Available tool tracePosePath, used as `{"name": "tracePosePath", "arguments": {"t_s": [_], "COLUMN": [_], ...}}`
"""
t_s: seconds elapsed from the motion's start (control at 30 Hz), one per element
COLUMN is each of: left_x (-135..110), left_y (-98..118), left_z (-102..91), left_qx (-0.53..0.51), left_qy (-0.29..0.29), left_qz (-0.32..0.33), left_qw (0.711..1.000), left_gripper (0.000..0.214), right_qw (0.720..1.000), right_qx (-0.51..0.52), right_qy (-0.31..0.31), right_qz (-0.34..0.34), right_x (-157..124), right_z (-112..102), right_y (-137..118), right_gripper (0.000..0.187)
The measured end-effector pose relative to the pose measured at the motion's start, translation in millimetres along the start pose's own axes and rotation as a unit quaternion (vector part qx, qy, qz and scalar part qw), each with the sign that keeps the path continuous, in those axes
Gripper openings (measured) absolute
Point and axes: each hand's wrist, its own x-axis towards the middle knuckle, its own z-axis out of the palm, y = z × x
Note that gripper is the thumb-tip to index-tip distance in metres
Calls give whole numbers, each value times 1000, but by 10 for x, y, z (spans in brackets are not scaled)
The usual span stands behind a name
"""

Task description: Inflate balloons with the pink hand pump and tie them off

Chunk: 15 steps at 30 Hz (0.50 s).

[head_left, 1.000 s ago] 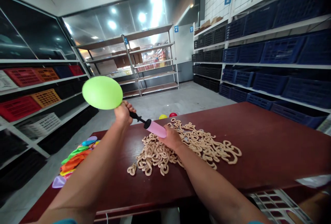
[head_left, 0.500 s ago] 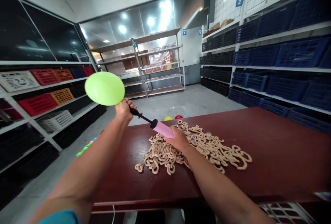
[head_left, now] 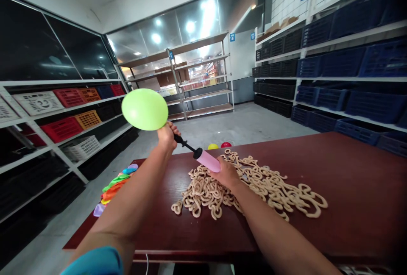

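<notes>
An inflated light green balloon (head_left: 145,109) stands up from my left hand (head_left: 168,135). The fingers of that hand are closed around the balloon's neck and the black end of a balloon pump (head_left: 208,160). A black rod runs from there into the pump's pink barrel. My right hand (head_left: 227,172) is wrapped round the barrel's other end, just above a heap of beige, rope-like curled pieces (head_left: 206,190) on the dark red table (head_left: 152,220). Several flat, uninflated balloons (head_left: 116,188) in mixed colours lie at the table's left edge, partly behind my left forearm.
Beyond the table's far edge show a yellow balloon (head_left: 213,146) and a red balloon (head_left: 226,144). Shelves with coloured crates (head_left: 62,129) line the left side, and blue crates (head_left: 375,105) fill the right-hand shelving. A metal rack (head_left: 203,97) stands at the back.
The view has turned left, so hands, pump and balloon sit farther right, and more of the flat balloons shows. Less rod shows between my left hand and the barrel. Both hands keep their grips.
</notes>
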Motion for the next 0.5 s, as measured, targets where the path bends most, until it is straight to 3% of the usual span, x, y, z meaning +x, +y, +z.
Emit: {"name": "tracePosePath", "arguments": {"t_s": [0.13,0.23,0.37,0.5], "left_x": [-179,-258,-254,-125], "left_y": [-378,-486,-320,82], "left_z": [68,66,0,-111], "left_qx": [-3,-15,-24,-18], "left_qy": [-13,-10,-3,5], "left_qz": [-37,-46,-47,-17], "left_qw": [999,999,999,1000], "left_gripper": [19,22,20,18], "right_qw": [1000,1000,1000,1000], "right_qx": [-5,-10,-9,-1], "right_qy": [-7,-12,1,-7], "right_qz": [8,13,-13,-9], "right_x": [7,7,-6,-18], "right_z": [6,8,-3,-24], "right_y": [2,-5,-52,-85], "right_gripper": [38,39,39,41]}}
